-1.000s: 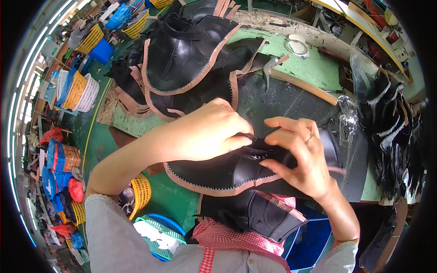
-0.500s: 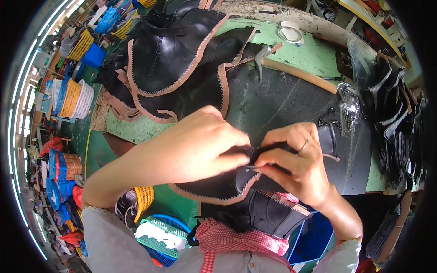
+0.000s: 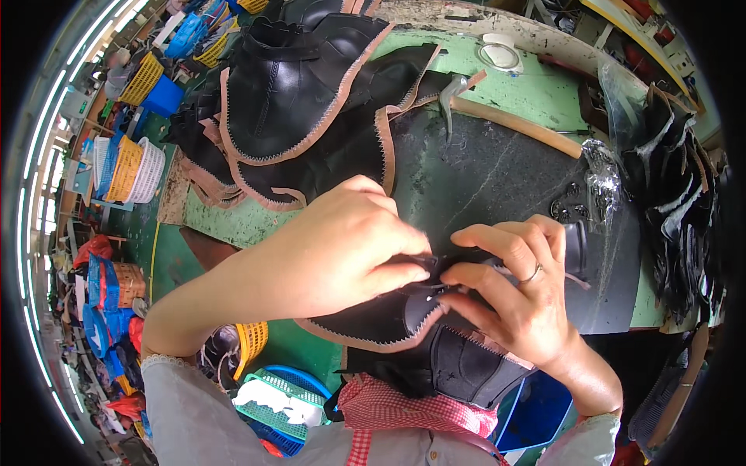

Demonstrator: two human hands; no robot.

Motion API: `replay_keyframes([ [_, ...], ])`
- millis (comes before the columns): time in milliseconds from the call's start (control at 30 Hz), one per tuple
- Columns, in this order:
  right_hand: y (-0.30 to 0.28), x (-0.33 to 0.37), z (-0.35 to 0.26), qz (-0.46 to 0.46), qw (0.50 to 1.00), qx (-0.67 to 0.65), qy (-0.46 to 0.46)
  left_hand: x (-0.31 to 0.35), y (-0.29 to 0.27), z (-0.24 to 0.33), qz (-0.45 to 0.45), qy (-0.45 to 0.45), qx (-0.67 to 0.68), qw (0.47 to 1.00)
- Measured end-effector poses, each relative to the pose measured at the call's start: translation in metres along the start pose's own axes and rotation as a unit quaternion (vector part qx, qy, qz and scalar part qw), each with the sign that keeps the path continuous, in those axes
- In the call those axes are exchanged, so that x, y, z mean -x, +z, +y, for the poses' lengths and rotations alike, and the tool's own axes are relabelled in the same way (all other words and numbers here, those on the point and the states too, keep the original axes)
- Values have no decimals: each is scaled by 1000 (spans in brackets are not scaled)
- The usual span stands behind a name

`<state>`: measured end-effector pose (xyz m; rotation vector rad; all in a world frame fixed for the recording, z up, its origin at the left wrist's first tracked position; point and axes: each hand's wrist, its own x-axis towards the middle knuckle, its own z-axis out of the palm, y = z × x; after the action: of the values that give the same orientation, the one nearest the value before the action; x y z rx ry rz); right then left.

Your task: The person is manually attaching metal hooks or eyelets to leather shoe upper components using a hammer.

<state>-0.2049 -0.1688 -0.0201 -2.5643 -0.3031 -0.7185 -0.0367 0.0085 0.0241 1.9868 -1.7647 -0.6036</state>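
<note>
Under both hands lies a black leather shoe upper (image 3: 353,325) edged with a tan zigzag trim. My left hand (image 3: 353,245) pinches a black strap on it, with thumb and forefinger pressed together at its end. Close by, my right hand (image 3: 517,291) curves over the same spot, its thumb and fingers parted; a ring shows on one finger. Between the two hands is a small shiny metal bit (image 3: 430,296), too small to name. Part of the strap is hidden behind my fingers. Another black upper piece (image 3: 478,365) rests over the red checked cloth (image 3: 412,408) at my lap.
Black uppers (image 3: 299,93) are piled at the far left of the bench. A hammer (image 3: 517,126) lies across its dark mat (image 3: 497,171). Small dark fittings (image 3: 569,203) sit beside a clear plastic bag (image 3: 602,182). More black pieces (image 3: 676,210) hang at the right; baskets (image 3: 280,404) stand below.
My right thumb and fingers have parted from their pinch at the strap, and the hand has shifted slightly right. My left hand keeps its pinch almost in place.
</note>
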Motion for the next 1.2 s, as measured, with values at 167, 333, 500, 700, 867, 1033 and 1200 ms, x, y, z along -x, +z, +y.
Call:
replay_keyframes([
  [167, 5, 2, 7, 12, 999, -42, -25, 1, 3, 7, 21, 17, -97, 995],
  [333, 2, 3, 6, 23, 997, -64, -23, 2, 0, 17, 10, -15, -168, 986],
  [500, 2, 3, 5, 30, 998, -62, -4, 4, 0, 16, 12, -5, -150, 989],
  [700, 5, 2, 4, 43, 998, -55, 3, 3, 1, 14, 3, 0, -100, 995],
  [867, 3, -1, 5, 31, 998, -38, -25, 2, 3, 9, 14, 35, -92, 995],
  [1033, 0, -4, 5, -31, 993, -95, 57, 1, 7, 9, -23, 77, -97, 992],
  [1200, 4, -1, 15, -60, 993, -100, -14, 4, 10, 10, -17, 54, -77, 995],
])
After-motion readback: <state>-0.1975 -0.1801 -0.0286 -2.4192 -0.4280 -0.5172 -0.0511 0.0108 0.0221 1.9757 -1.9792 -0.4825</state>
